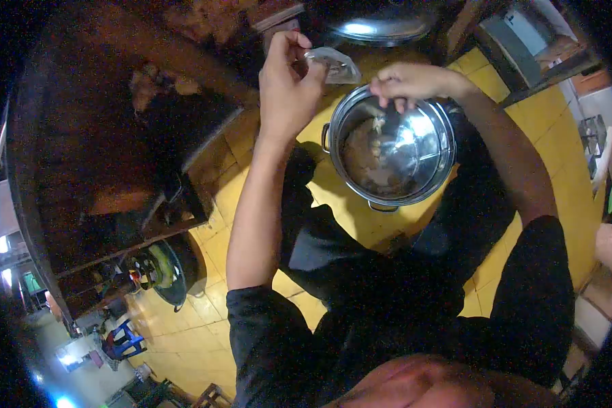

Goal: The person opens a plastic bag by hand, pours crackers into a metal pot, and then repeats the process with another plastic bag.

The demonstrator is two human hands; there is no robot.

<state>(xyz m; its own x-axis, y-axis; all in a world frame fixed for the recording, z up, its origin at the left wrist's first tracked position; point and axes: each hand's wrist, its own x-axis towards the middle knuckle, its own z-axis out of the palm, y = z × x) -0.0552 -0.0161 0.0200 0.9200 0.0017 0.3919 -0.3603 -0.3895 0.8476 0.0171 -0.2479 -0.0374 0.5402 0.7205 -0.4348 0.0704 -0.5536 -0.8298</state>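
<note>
My left hand (291,85) is raised at the upper middle, its fingers closed on a small clear plastic bag (334,66). What the bag holds is too blurred to name. My right hand (409,83) hangs over the far rim of a shiny metal pot (434,153), fingers curled downward and pressed together. Anything between those fingertips is hidden. Inside the pot, a brownish layer with a few pale pieces (377,139) shows at the bottom. The pot stands on the floor between my legs, and its side handles are visible.
A large round metal lid or bowl (382,28) sits beyond the pot. Dark wooden furniture (115,149) fills the left side. Below it is a dark basin with something green (162,266). A blue stool (126,338) stands farther off on the yellow tiled floor (183,333).
</note>
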